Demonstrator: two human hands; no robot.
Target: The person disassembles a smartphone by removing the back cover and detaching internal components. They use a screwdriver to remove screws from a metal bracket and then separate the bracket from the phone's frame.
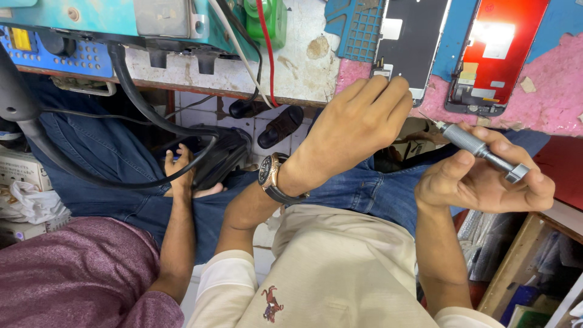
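Item 1. Left hand: wristwatch with dark strap on the wrist; fingers curled downward, fingertips touching the lower edge of the black phone screen panel at the tabletop edge. Grip: fingers drawn together on the panel's bottom end; whether they pinch it cannot be told.

Item 2. Right hand: holds a precision screwdriver, knurled silver metal handle, thin tip pointing up-left toward the tabletop edge, flat cap at the rear end near the index finger. Grip: thumb and fingers pressed together around the handle. The tool is in the air, just below the pink part of the tabletop, apart from both panels.

Item 3. Black phone screen panel: lying flat on the tabletop, partly on a blue gridded mat.

Item 4. Red-lit phone screen panel: lying just beside the black one, on the right, untouched.

Item 5. Tabletop: worn, chipped white and pink surface; green object with red and white wires at the top edge; teal equipment at top left.

Item 6. Another person's hand: maroon sleeve, at lower left, holding a dark object over blue jeans, well apart from the tool.

Item 7. Thick black cable: loops across the left side.
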